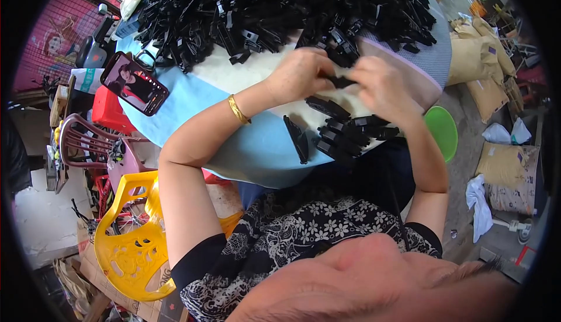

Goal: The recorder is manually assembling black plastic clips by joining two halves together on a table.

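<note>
Cluttered room, round-edged table draped in smooth light-blue and cream cloth point(251, 152), carrying a big heaped pile of glossy black plastic parts point(280, 12); pile is the landmark. Thing being worked, a small dark plastic piece point(340, 81), is up between the two hands, just on the pile's near side. Left hand point(301, 74), with a gold-coloured metal bracelet point(238, 109) on its forearm, curls thumb and fingers together, pinching the piece's left end. Right hand point(380, 85) is motion-blurred at the other end; fingers bent, can't tell if they grip. Advice, judged only: steady the left pinch, line the right fingertips up before pressing, work square to the piece, don't force thin plastic. Other stuff: clustered black plastic parts point(342, 138) nearer the person than the pile, right under the hands, so dropped elbows or sleeves could probably scatter them; one long narrow black part point(297, 140) lies left of that cluster, also on the pile's near side. Pile's loose front pieces crowd the fingers. Black-framed phone with lit screen point(134, 82) left of the pile, bright green round plastic basin point(441, 134) right and nearer; neither blocks the hands.
</note>
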The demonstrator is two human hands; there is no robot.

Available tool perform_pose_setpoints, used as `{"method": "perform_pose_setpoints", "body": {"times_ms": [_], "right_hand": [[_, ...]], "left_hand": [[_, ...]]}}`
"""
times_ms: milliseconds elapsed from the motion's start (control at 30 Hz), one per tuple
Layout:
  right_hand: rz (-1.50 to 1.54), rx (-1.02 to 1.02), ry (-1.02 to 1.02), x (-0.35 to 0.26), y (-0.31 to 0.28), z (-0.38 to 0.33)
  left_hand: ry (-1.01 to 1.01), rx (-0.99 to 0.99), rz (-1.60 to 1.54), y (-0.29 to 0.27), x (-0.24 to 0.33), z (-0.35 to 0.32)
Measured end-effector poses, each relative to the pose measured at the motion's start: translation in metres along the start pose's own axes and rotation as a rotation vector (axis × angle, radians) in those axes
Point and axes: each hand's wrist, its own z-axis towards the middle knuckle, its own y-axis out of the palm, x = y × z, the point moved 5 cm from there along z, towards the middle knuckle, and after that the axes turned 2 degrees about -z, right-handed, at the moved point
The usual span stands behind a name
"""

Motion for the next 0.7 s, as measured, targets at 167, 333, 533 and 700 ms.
{"method": "perform_pose_setpoints", "body": {"times_ms": [167, 333, 533, 700], "right_hand": [[0.054, 0.079, -0.027, 0.001, 0.009, -0.001], [0.380, -0.021, 0.123, 0.031, -0.004, -0.009], [0.052, 0.246, 0.298, 0.071, -0.013, -0.011], [-0.072, 0.182, 0.203, 0.068, -0.006, -0.015]], "left_hand": [[0.033, 0.025, -0.003, 0.003, 0.005, -0.003], [-0.096, -0.096, -0.177, 0.001, -0.001, 0.003], [0.068, 0.272, 0.115, -0.006, -0.016, 0.008], [0.071, 0.128, 0.375, -0.003, -0.018, 0.012]]}}
